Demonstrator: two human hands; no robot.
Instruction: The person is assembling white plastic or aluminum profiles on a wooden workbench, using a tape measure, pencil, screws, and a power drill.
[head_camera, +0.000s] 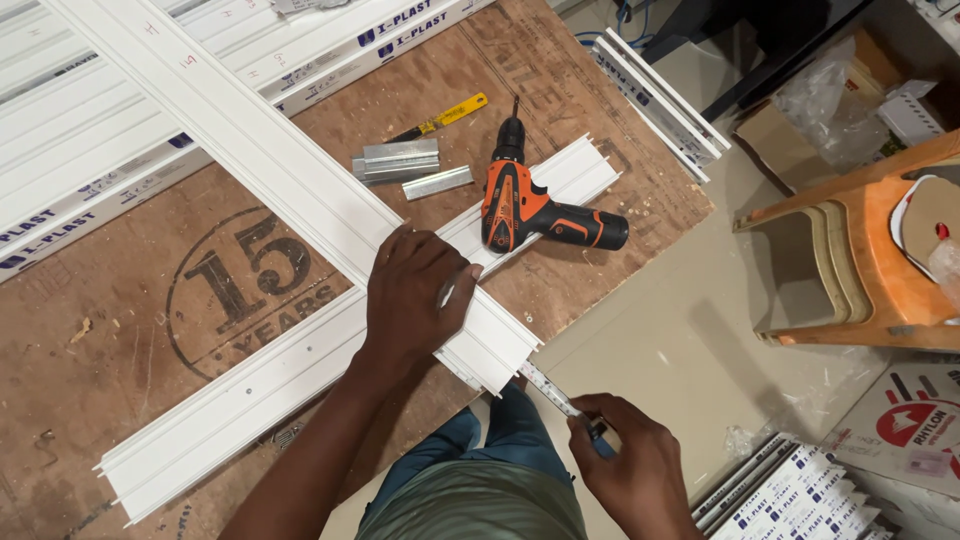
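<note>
Nearest, the right hand (625, 465) pinches a metal tape measure blade (548, 389), its length running toward 11 o'clock onto the long white plastic channel profile (300, 190). Left hand (410, 295) presses flat there, fingers spread. Beyond lies an orange-black cordless drill (530, 210) at 1 o'clock.

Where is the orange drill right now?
The orange drill lies on the brown board, across a white plastic strip, just right of the small metal pieces.

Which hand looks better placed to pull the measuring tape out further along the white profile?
The right hand, probably: it already grips the tape measure just off the board's edge. The left hand lies flat on the white profile, pinning it where the two profiles cross.
</note>
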